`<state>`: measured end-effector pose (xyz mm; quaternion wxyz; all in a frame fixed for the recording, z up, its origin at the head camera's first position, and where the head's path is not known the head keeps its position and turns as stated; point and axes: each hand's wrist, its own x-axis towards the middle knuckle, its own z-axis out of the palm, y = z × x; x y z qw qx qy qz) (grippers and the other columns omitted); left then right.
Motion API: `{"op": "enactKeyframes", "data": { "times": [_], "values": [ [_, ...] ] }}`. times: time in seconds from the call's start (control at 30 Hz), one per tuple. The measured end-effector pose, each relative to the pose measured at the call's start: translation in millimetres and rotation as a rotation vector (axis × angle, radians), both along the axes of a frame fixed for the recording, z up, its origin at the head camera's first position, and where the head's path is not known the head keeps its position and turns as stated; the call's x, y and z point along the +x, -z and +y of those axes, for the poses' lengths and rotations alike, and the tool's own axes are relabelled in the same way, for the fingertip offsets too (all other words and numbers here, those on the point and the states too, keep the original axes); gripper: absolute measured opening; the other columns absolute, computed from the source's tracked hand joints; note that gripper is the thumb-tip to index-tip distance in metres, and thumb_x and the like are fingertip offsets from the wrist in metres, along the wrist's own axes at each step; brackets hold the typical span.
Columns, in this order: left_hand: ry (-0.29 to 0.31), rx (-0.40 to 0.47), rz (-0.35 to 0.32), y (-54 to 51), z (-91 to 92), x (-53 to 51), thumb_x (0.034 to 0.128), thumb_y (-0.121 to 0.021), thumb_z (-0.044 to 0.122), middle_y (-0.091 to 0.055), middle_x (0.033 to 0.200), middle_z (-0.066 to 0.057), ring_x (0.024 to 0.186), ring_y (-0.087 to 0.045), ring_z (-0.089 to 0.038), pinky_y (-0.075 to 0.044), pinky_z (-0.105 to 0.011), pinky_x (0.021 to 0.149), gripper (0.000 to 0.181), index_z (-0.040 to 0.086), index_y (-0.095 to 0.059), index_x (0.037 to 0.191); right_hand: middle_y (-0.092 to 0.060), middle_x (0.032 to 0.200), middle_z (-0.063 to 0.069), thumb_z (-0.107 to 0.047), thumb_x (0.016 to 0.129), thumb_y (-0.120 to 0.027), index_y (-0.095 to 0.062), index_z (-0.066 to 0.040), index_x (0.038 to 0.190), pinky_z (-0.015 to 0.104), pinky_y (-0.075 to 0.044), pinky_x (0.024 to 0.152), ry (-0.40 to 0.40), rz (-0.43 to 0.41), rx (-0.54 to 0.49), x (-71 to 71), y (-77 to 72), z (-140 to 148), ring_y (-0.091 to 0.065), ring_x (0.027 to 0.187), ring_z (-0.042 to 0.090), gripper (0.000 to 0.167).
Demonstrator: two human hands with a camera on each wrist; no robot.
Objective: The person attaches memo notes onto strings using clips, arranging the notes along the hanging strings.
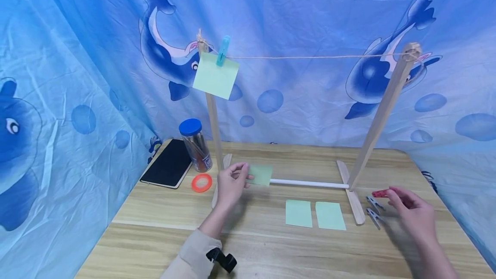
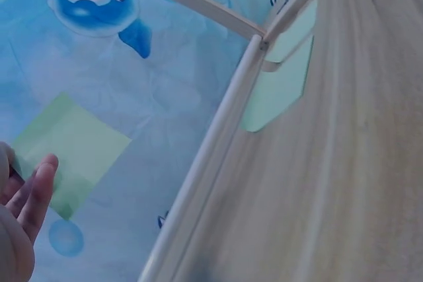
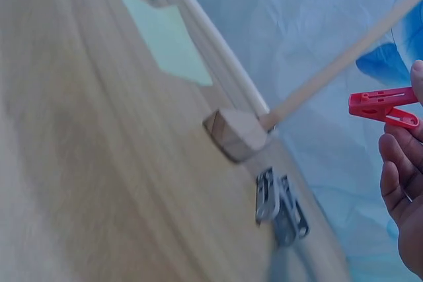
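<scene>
My left hand [image 1: 231,182] pinches a green paper square [image 1: 261,175] by its left edge, above the white rod [image 1: 310,183]; the left wrist view shows the same square [image 2: 73,153] between the fingers. At the right, my right hand [image 1: 418,214] holds a red clothespin [image 1: 380,193] between thumb and finger, seen larger as a red clip [image 3: 380,105] in the right wrist view. Two grey clothespins [image 1: 375,203] lie on the table just left of that hand. A blue clothespin [image 1: 223,51] holds another green square [image 1: 216,75] on the string [image 1: 290,57].
Two green squares [image 1: 298,213] lie side by side on the table [image 1: 271,249]. Wooden posts [image 1: 377,119] on flat feet carry the string. At the left are a blue-lidded jar [image 1: 196,145], an orange tape roll [image 1: 202,182] and a black tablet-like object [image 1: 168,163].
</scene>
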<state>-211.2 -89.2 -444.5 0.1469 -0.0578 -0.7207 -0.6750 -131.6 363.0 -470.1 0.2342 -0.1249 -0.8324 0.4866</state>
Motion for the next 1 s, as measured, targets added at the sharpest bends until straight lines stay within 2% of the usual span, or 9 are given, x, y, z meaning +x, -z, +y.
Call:
{"op": "enactKeyframes", "data": {
  "times": [0.1,0.23,0.37,0.5,0.6,0.83,1.0],
  "values": [
    [-0.037,-0.037,0.015,-5.0,0.6,-2.4,0.099,-0.068,0.026,-0.074,0.08,-0.012,0.063,-0.071,-0.031,-0.057,-0.04,0.049,0.03,-0.002,-0.074,0.109,-0.065,0.079,-0.029,-0.023,0.095,-0.073,-0.073,-0.006,0.115,0.01,-0.048,0.058,-0.028,0.018,0.017,-4.1,-6.7,-6.2,-0.063,0.069,-0.008,0.026],
    [-0.09,-0.044,0.044,-13.4,1.9,-5.8,0.0983,-0.069,0.026,-0.074,0.081,-0.009,0.055,-0.068,-0.022,-0.05,-0.027,0.043,0.027,0.002,-0.076,0.106,-0.065,0.08,-0.027,-0.021,0.096,-0.073,-0.073,-0.005,0.114,0.011,-0.048,0.057,-0.064,0.053,0.035,-10.5,-14.9,-14.1,-0.063,0.07,-0.007,0.024],
    [-0.106,-0.022,0.072,-24.7,2.9,-8.1,0.0984,-0.069,0.026,-0.074,0.088,-0.009,0.058,-0.069,-0.026,-0.055,-0.028,0.048,0.026,0.003,-0.076,0.107,-0.067,0.081,-0.023,-0.02,0.096,-0.072,-0.071,0.001,0.115,0.012,-0.049,0.058,-0.099,0.083,0.057,-15.9,-23.3,-24.9,-0.064,0.07,-0.005,0.028],
    [-0.09,0.0,0.099,-37.5,4.2,-8.6,0.0983,-0.069,0.025,-0.074,0.081,-0.011,0.062,-0.07,-0.038,-0.058,-0.03,0.052,0.025,0.002,-0.075,0.106,-0.067,0.082,-0.021,-0.019,0.097,-0.071,-0.068,0.007,0.116,0.011,-0.05,0.061,-0.146,0.1,0.082,-19.0,-32.2,-38.3,-0.063,0.071,-0.002,0.032],
    [-0.081,0.005,0.133,-45.2,5.6,-9.8,0.0982,-0.069,0.024,-0.073,0.076,-0.013,0.063,-0.071,-0.036,-0.059,-0.031,0.055,0.024,0.001,-0.075,0.104,-0.066,0.083,-0.024,-0.017,0.097,-0.07,-0.068,0.009,0.116,0.011,-0.051,0.061,-0.178,0.119,0.091,-21.4,-37.8,-48.0,-0.063,0.072,-0.001,0.032],
    [-0.099,-0.005,0.186,-57.5,8.8,-11.2,0.0975,-0.069,0.018,-0.073,0.074,-0.015,0.064,-0.072,-0.027,-0.061,-0.035,0.061,0.02,-0.001,-0.075,0.094,-0.068,0.084,-0.023,-0.004,0.094,-0.072,-0.07,0.009,0.109,0.011,-0.049,0.062,-0.261,0.239,0.084,-32.6,-51.0,-67.7,-0.063,0.071,-0.002,0.02],
    [-0.105,-0.009,0.224,-63.3,11.6,-11.8,0.0988,-0.068,0.019,-0.074,0.076,-0.013,0.064,-0.072,-0.022,-0.061,-0.033,0.064,0.022,-0.001,-0.076,0.098,-0.067,0.082,-0.023,0.001,0.091,-0.073,-0.072,0.007,0.107,0.01,-0.048,0.061,-0.3,0.293,0.108,-40.9,-60.9,-77.9,-0.062,0.069,-0.003,0.018]
  ]
}}
